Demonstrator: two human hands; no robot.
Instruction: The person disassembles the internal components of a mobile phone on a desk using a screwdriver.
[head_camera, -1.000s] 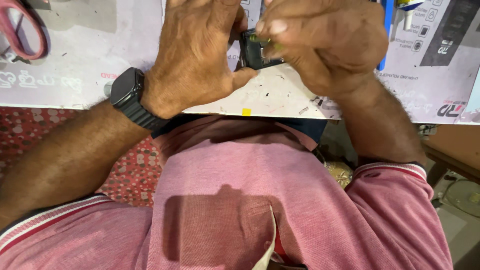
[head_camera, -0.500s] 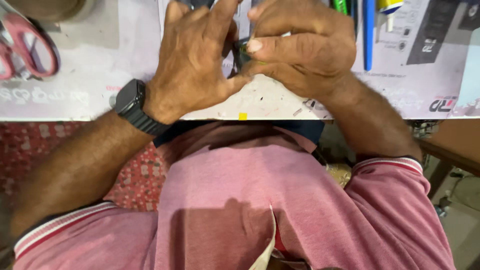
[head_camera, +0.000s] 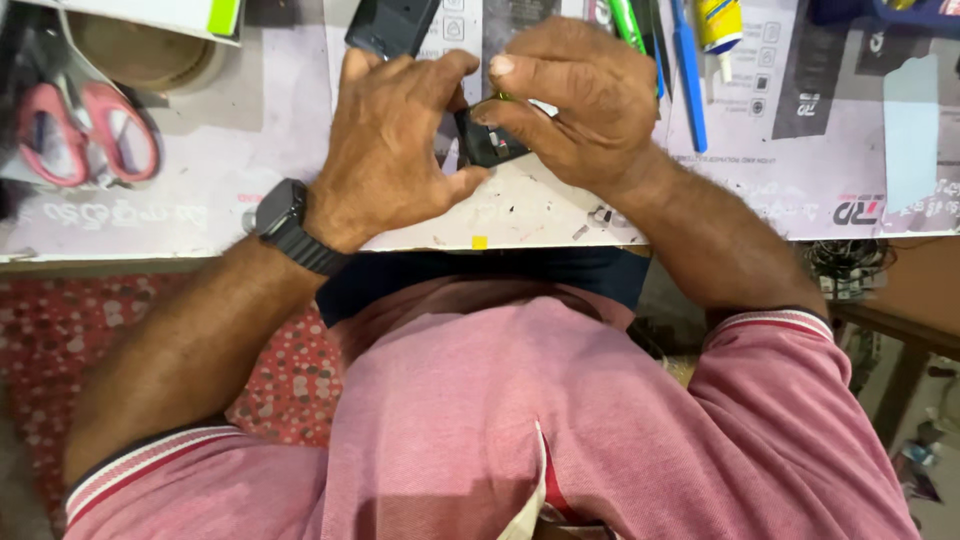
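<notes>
- small dark part (head_camera: 487, 140) between both hands: black plastic, slight gloss
- desk mat (head_camera: 220, 190): printed, matt, scuffed, littered with specks
- scissors (head_camera: 90, 130) near desk's left edge: pink glossy plastic handles
- wristwatch (head_camera: 285, 222): matt black strap, rubbery look
- shirt (head_camera: 560, 410): pink knit cloth, soft matt

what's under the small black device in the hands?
Under the small black device, a strip of the pale printed work mat shows, flecked with small debris. The left hand and right hand cover the rest, so what lies directly beneath cannot be seen.
</notes>
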